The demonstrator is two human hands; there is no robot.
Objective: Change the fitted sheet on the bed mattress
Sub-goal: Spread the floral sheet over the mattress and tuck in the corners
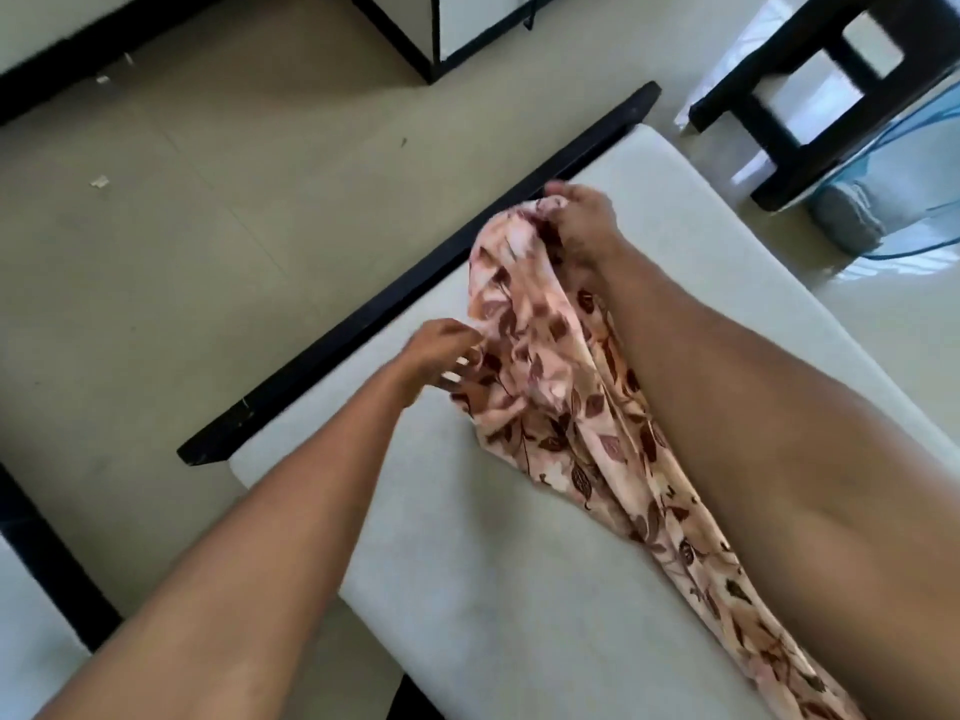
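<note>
Pink leaf-printed fitted sheet: lies bunched in a long strip on bare white foam mattress, long axis running down the mattress. Right hand: grip closed on sheet's far end, near mattress's far-left edge by black bed-frame rail. Left hand: nearer, at sheet's left side; grip blurred, cannot tell. Bare mattress on both sides: probably room to spread.
</note>
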